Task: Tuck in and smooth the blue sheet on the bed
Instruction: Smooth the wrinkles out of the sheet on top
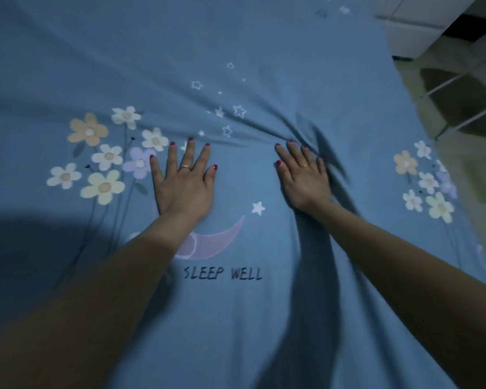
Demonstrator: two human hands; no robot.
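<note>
Head view: both hands (184, 182) flat on blue sheet (236, 318), right edge (443, 209) perhaps untucked.

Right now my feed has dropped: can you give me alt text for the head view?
Both hands press flat on the blue sheet, fingers spread: the left hand beside a flower print, the right hand against a bunched fold. Wrinkles fan out beyond the fingertips; "SLEEP WELL" lettering lies between the forearms.

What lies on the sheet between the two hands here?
Head view: between the left hand and the right hand is only bare blue sheet; wrinkles gather just beyond the fingertips, and a white star print sits nearer the wrists.
</note>
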